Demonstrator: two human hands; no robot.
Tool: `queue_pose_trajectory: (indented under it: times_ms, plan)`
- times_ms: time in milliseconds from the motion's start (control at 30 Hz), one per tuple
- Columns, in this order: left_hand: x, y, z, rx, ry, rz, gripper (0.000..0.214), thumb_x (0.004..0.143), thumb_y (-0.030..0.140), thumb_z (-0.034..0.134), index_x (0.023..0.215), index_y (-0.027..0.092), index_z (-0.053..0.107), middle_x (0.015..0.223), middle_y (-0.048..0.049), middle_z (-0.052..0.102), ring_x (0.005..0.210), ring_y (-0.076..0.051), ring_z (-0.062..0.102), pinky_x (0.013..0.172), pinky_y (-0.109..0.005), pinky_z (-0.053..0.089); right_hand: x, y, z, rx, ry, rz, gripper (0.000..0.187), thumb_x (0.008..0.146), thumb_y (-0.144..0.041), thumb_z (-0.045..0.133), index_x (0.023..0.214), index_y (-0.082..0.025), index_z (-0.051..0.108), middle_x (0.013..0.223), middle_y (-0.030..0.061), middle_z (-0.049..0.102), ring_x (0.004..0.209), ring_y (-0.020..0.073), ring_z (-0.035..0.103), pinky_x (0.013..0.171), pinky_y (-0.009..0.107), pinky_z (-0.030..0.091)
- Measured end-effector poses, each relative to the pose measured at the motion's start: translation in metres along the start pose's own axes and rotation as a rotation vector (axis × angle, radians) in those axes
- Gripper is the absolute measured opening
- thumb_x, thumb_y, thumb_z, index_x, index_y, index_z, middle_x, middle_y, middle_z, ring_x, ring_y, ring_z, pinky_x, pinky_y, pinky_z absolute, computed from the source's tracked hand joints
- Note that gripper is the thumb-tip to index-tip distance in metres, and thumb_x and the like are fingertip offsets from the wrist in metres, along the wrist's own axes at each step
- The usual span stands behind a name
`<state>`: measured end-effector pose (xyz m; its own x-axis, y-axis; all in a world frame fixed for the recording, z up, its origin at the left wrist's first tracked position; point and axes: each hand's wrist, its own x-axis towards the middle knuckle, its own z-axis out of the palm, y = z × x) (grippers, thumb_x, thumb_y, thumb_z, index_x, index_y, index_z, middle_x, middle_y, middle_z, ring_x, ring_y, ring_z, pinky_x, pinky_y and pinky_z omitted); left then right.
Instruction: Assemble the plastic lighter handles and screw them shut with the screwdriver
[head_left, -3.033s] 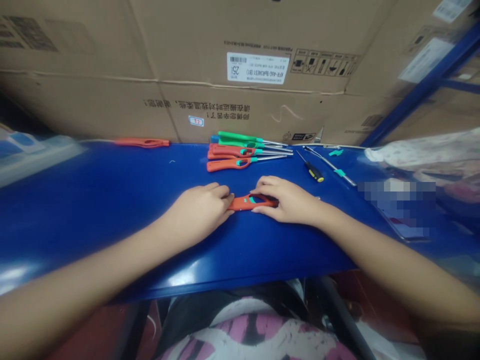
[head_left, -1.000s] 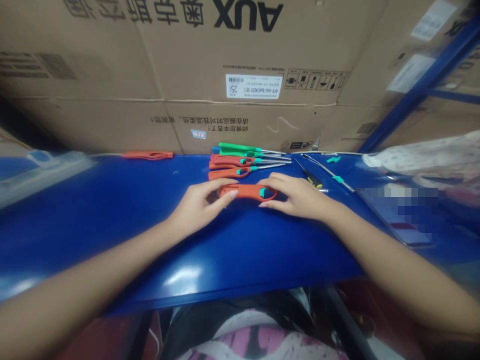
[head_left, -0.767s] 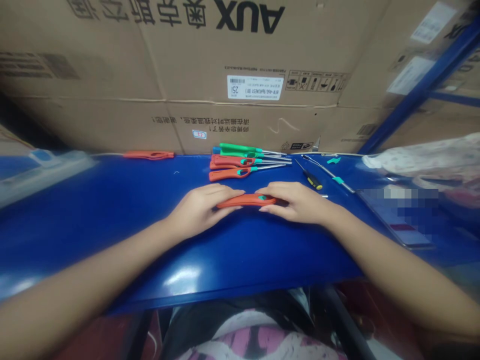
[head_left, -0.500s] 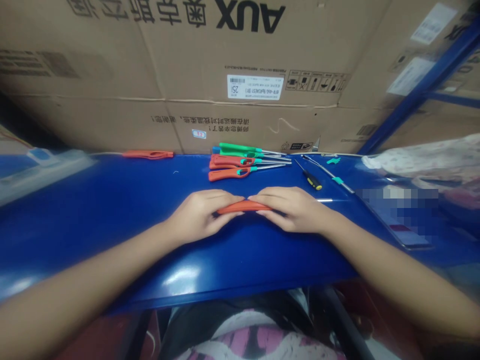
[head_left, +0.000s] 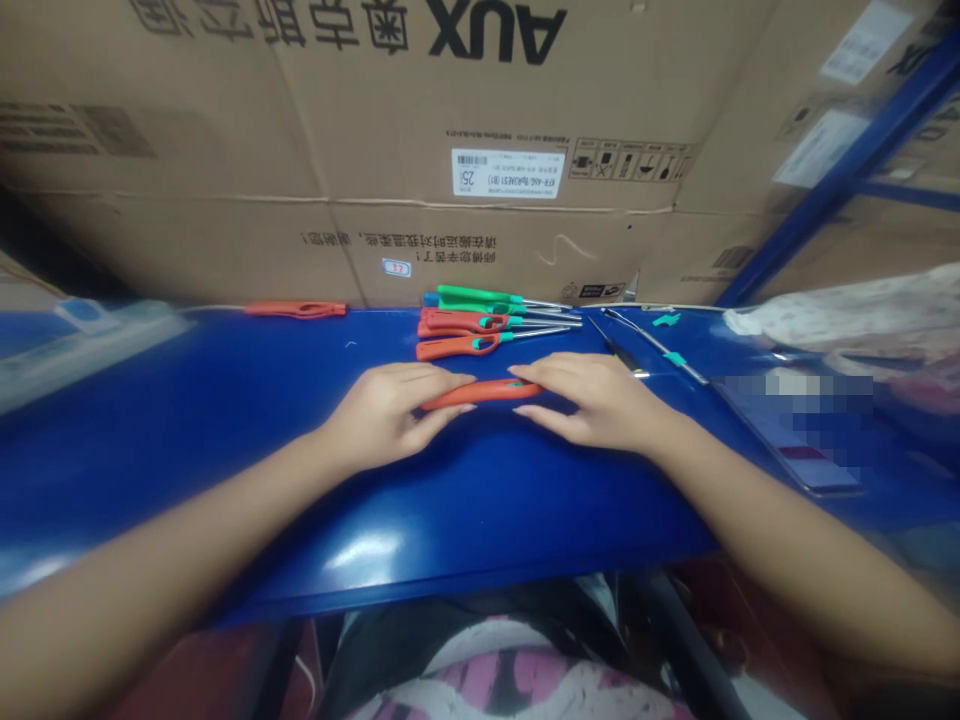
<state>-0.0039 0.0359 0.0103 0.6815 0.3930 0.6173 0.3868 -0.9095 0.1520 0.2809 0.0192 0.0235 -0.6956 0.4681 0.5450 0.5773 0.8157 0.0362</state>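
Note:
My left hand [head_left: 390, 412] is closed on the left end of an orange gas lighter handle [head_left: 487, 391], with the thumb below and the fingers above. At its right end, my right hand [head_left: 600, 398] rests its fingers on the handle, its thumb a little lower. A bit of green shows on the handle beside the right fingertips. No metal rod is visible on this piece; its right end is partly hidden by my fingers. Just behind my right hand lies a screwdriver [head_left: 616, 352], its grip mostly covered by the hand.
Behind my hands lie several long-nosed lighters, orange [head_left: 454, 346] and green [head_left: 476, 296]. Another orange handle [head_left: 296, 310] lies left. At right are a metal rod with a green piece [head_left: 660, 350], a green scrap [head_left: 666, 320] and a phone [head_left: 795, 450]. A cardboard box [head_left: 375, 150] walls the back.
Both hands and the orange handle have moved slightly away from me. My fingertips have spread farther apart along it, showing more of its middle. The screwdriver grip is now mostly covered.

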Motion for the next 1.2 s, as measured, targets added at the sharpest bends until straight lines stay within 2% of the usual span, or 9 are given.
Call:
queue_pose_trajectory:
  times_ms: [167, 367, 567, 733, 833, 967, 1200]
  plan:
    - [0.001, -0.003, -0.002, 0.041, 0.006, -0.019, 0.027, 0.094, 0.03, 0.065, 0.116, 0.014, 0.071, 0.101, -0.0084, 0.079, 0.084, -0.021, 0.075, 0.08, -0.034, 0.058, -0.002, 0.014, -0.007, -0.085, -0.026, -0.024, 0.023, 0.098, -0.027, 0.058, 0.103, -0.012, 0.074, 0.09, 0.0102, 0.077, 0.079, 0.0221, 0.072, 0.071, 0.034, 0.055]
    - [0.001, 0.002, -0.001, 0.061, -0.063, -0.074, 0.025, 0.096, 0.03, 0.06, 0.114, 0.015, 0.07, 0.104, -0.0081, 0.078, 0.088, -0.021, 0.074, 0.079, -0.032, 0.057, -0.002, 0.011, -0.007, -0.107, -0.034, -0.063, 0.026, 0.099, -0.026, 0.054, 0.095, -0.009, 0.074, 0.078, 0.0102, 0.072, 0.069, 0.0202, 0.065, 0.066, 0.033, 0.05]
    - [-0.001, 0.014, 0.005, 0.117, -0.118, -0.109, 0.027, 0.098, 0.033, 0.057, 0.115, 0.017, 0.07, 0.104, -0.006, 0.078, 0.086, -0.021, 0.075, 0.074, -0.031, 0.058, 0.0, 0.002, 0.003, -0.085, -0.061, -0.098, 0.026, 0.1, -0.029, 0.053, 0.101, -0.011, 0.072, 0.087, 0.0089, 0.075, 0.074, 0.0203, 0.065, 0.07, 0.033, 0.048]
    - [-0.004, 0.011, 0.011, 0.038, -0.138, -0.128, 0.028, 0.1, 0.032, 0.055, 0.116, 0.015, 0.07, 0.107, -0.0085, 0.077, 0.091, -0.022, 0.075, 0.082, -0.032, 0.059, 0.002, 0.0, 0.006, 0.002, -0.126, -0.02, 0.023, 0.099, -0.032, 0.058, 0.109, -0.014, 0.068, 0.1, 0.0082, 0.075, 0.087, 0.0211, 0.066, 0.077, 0.033, 0.047]
    - [-0.005, 0.008, 0.012, -0.004, -0.143, -0.136, 0.028, 0.1, 0.032, 0.055, 0.117, 0.015, 0.07, 0.107, -0.0089, 0.077, 0.092, -0.022, 0.075, 0.083, -0.033, 0.059, 0.003, 0.001, 0.005, 0.007, -0.171, 0.026, 0.016, 0.096, -0.03, 0.061, 0.102, -0.016, 0.067, 0.096, 0.0063, 0.073, 0.085, 0.0212, 0.064, 0.076, 0.033, 0.044]
    - [-0.005, 0.009, 0.011, -0.042, -0.128, -0.123, 0.028, 0.1, 0.032, 0.057, 0.118, 0.016, 0.07, 0.11, -0.0086, 0.077, 0.094, -0.022, 0.075, 0.085, -0.033, 0.058, 0.003, 0.0, 0.003, 0.004, -0.14, 0.03, 0.012, 0.096, -0.025, 0.059, 0.092, -0.016, 0.065, 0.085, 0.0052, 0.07, 0.079, 0.0198, 0.062, 0.074, 0.032, 0.041]
    - [0.0, 0.004, 0.009, 0.0, -0.105, -0.187, 0.034, 0.097, 0.043, 0.061, 0.114, 0.016, 0.073, 0.104, -0.0073, 0.079, 0.09, -0.022, 0.075, 0.081, -0.031, 0.057, 0.001, 0.015, 0.004, 0.042, -0.18, 0.101, 0.008, 0.095, -0.024, 0.06, 0.094, -0.018, 0.065, 0.088, 0.004, 0.073, 0.08, 0.0192, 0.063, 0.078, 0.033, 0.039]
